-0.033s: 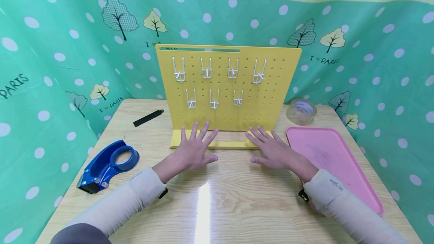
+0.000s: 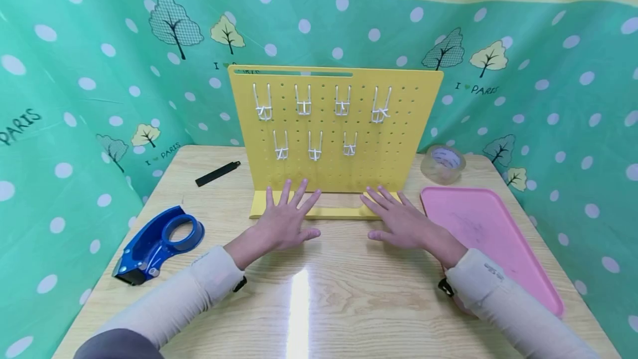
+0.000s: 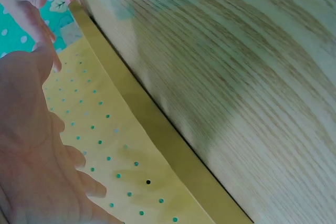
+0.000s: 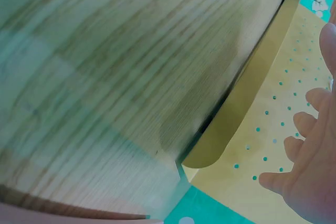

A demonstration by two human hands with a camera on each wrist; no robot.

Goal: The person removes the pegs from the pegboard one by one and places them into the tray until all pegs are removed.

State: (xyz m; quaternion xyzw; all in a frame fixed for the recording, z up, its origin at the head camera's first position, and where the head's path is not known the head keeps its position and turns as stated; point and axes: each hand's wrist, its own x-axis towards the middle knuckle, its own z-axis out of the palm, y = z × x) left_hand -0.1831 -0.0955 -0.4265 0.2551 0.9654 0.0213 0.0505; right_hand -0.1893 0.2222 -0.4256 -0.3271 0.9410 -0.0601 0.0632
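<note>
A yellow pegboard stands upright at the back of the table, with several white wire hooks on it in two rows. Before its left half, my left hand is held palm down with the fingers spread. My right hand is spread the same way before the right half. Both hands are empty. In the left wrist view the left hand shows its palm side, apart from the board's base ledge. The right wrist view has the right hand beside the perforated panel, its fingers apart.
On the left lie a blue tape dispenser and a flat black strip-like tool. A roll of clear tape sits at the back right, behind a pink tray. A green patterned curtain encloses the table.
</note>
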